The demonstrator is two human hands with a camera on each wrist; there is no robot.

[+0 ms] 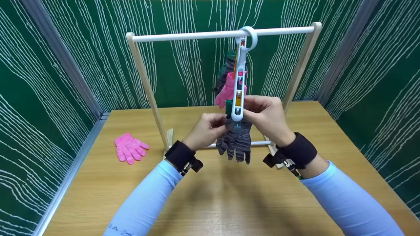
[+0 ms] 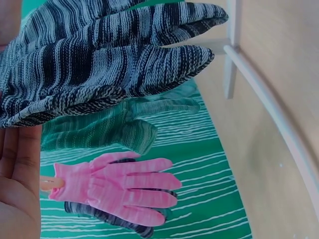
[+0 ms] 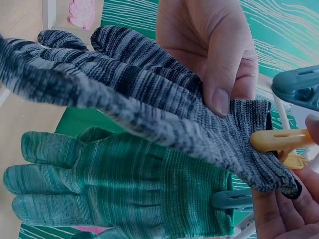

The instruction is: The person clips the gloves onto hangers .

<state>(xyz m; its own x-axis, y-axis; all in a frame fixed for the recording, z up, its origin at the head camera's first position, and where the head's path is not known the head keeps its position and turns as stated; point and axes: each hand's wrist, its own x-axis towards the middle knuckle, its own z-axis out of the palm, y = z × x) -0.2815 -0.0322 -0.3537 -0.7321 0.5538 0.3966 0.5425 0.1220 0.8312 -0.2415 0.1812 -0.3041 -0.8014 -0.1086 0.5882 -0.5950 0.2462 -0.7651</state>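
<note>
A black-and-grey knit glove [image 1: 234, 142] hangs fingers down under the near end of a white clip hanger [image 1: 237, 117]. My left hand [image 1: 207, 131] pinches the glove near its cuff, the thumb pressing the knit in the right wrist view. A yellow clip [image 3: 279, 140] sits over the cuff edge. My right hand [image 1: 269, 114] holds that clip between thumb and fingers, partly cut off in its wrist view. Beside it a green-grey glove [image 3: 124, 184] hangs from a teal clip [image 3: 232, 199]. Farther back on the hanger is a pink glove [image 2: 127, 189] held by an orange clip [image 2: 49, 183].
The hanger's ring hooks over the white bar [image 1: 183, 35] of a wooden rack [image 1: 146, 75]. Another pink glove [image 1: 130, 148] lies flat on the table [image 1: 108, 203], left of the rack. Green panels [image 1: 32, 98] with white streaks stand around the table.
</note>
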